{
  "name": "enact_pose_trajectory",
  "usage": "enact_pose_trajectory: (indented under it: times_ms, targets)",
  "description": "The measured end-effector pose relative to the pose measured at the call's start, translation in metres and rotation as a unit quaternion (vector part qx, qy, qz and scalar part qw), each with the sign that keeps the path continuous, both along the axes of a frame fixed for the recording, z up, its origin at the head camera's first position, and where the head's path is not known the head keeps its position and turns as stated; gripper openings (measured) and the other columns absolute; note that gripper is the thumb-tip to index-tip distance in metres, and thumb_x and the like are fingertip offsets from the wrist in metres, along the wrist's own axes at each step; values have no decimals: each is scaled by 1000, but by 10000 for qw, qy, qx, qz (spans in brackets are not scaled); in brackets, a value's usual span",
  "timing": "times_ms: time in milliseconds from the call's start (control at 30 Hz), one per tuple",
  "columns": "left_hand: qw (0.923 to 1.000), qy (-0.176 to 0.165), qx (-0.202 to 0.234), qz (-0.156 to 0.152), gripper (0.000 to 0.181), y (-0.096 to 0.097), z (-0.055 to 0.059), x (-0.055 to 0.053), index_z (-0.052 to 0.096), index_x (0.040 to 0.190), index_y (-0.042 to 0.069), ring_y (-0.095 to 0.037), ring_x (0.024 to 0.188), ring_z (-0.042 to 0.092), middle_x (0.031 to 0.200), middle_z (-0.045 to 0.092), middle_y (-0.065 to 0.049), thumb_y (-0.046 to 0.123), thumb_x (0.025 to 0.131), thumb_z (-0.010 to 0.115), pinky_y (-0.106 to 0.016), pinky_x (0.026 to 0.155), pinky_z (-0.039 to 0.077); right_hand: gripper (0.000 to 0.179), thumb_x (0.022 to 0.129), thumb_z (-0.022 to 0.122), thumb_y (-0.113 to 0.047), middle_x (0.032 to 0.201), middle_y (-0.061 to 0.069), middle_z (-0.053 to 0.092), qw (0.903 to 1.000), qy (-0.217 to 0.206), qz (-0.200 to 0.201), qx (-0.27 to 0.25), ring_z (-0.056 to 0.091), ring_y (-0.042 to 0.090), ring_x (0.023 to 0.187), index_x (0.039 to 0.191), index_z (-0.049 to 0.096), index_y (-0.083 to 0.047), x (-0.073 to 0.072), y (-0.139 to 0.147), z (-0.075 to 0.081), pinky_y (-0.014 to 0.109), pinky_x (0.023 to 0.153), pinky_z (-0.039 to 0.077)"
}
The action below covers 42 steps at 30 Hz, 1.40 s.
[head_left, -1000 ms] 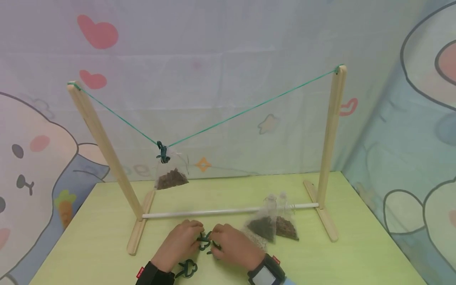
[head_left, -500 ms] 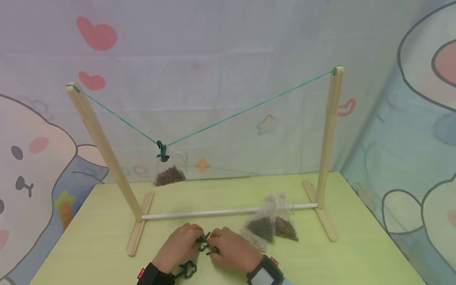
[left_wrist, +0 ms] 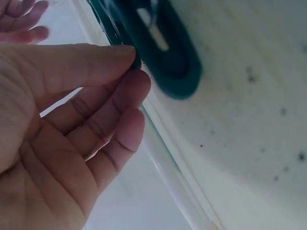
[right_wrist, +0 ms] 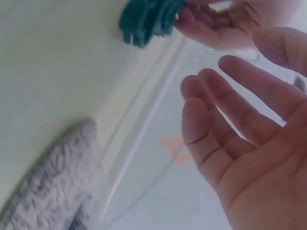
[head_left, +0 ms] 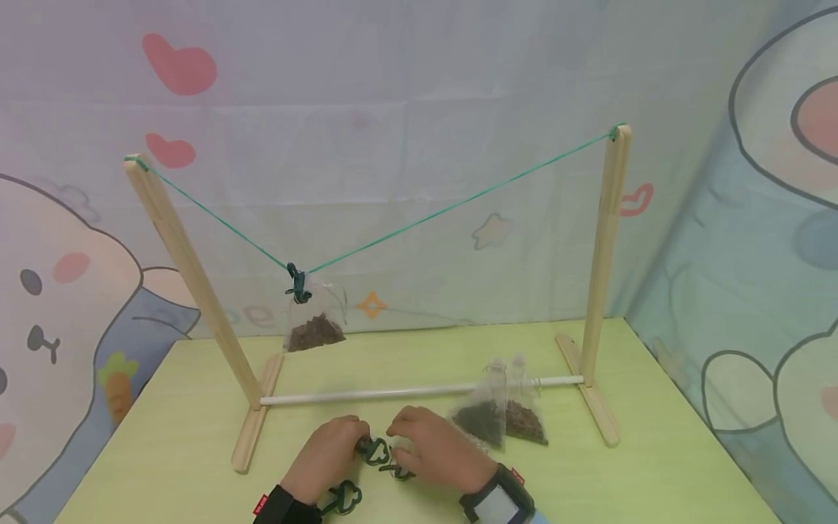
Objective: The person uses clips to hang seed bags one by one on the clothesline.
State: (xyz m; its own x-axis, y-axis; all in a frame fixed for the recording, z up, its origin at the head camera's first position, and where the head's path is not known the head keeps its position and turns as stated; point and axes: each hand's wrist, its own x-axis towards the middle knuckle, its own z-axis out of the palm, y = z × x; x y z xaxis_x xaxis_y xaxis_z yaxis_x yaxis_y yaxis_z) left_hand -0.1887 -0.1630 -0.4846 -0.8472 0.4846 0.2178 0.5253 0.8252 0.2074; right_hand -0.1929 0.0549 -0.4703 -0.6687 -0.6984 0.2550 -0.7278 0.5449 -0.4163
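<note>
Between thumb and fingertips, my left hand [head_left: 325,457] pinches a dark green clothespin [head_left: 375,451], seen close up as a green loop-shaped end [left_wrist: 180,72] in the left wrist view. My right hand [head_left: 437,453] is just to its right, fingers relaxed and holding nothing; its palm [right_wrist: 268,187] fills the right side of the right wrist view. A second green clothespin [head_left: 399,473] lies under the right hand's fingers; whether they touch is unclear. Beside my left wrist rests a third clothespin [head_left: 344,498].
A wooden stand with two posts [head_left: 605,255] carries a sagging green cord [head_left: 458,209]. From it hangs a clothespin [head_left: 298,284] with a clear bag of brown bits [head_left: 317,332]. Mesh bags of dark [head_left: 481,420] and brown [head_left: 524,422] material lean at a white rod [head_left: 393,394]. A pale-grained bag [right_wrist: 53,182] lies nearby.
My right hand has let go of the clothespin and drawn slightly right, its fingers opening. My left hand still pinches that clothespin, which has turned a little.
</note>
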Motion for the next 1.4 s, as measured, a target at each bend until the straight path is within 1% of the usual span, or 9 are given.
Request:
enact_pose_trajectory:
  times_ms: [200,400,600,767,1033,1133,1233,1300,1400]
  targets:
    - [9994,202,216,-158,19,-1,4,2,66,86,17,-8,70,54,77,55,6,-1,81,62,-22,63,46,22,92,55,-26,106,-2,59,9974,52,-309,-650,58,13,89,110,63,-16,-2,12,12,20,77,46]
    - [9952,555,766,-257,17,3,29,12,64,98,19,-2,71,47,86,52,8,7,88,58,-18,63,42,31,89,59,-26,103,1,62,9936,193,-534,-974,59,14,85,117,60,-13,-3,19,16,20,73,47]
    - [9851,806,1473,-384,20,14,47,23,62,103,19,1,73,48,89,52,11,8,87,61,-16,64,42,46,85,65,-37,104,-2,60,9876,-213,-538,-1458,59,13,83,127,54,-19,-1,17,13,23,68,48]
    - [9775,1008,1791,-477,22,19,53,29,61,105,18,1,76,51,90,54,10,5,87,60,-16,66,43,46,83,67,-39,102,-6,60,9853,-233,-314,-1665,58,9,80,124,55,-22,0,15,13,25,65,49]
    - [9747,1166,1834,-522,24,21,55,30,61,106,18,0,73,49,86,54,9,4,86,60,-16,62,42,40,83,68,-36,97,-8,59,9836,68,-159,-1795,55,6,76,116,59,-14,0,13,15,23,62,48]
    - [9729,998,2036,-453,32,19,58,31,59,113,22,-1,78,51,92,53,10,6,85,62,-17,66,44,39,83,68,-35,93,-8,59,9791,284,-61,-2011,55,5,74,116,60,-15,-2,12,13,21,61,47]
    - [9675,576,2454,-207,42,18,63,33,53,126,26,-3,85,51,103,53,11,16,86,64,-20,71,46,39,83,69,-32,92,-6,60,9703,308,-22,-2400,56,4,73,118,60,-18,-4,11,11,21,62,48]
    - [9596,195,2805,-92,48,16,67,34,48,132,29,-5,90,52,111,53,9,25,87,65,-22,73,46,39,83,69,-29,92,-3,62,9631,198,33,-2684,56,4,73,119,60,-18,-5,11,12,23,63,49]
    - [9425,-348,3318,-207,49,15,71,34,46,135,28,-7,94,53,116,54,3,34,88,62,-25,74,48,39,83,68,-23,93,3,63,9529,-7,230,-3025,57,6,73,121,59,-15,-3,11,18,28,63,51]
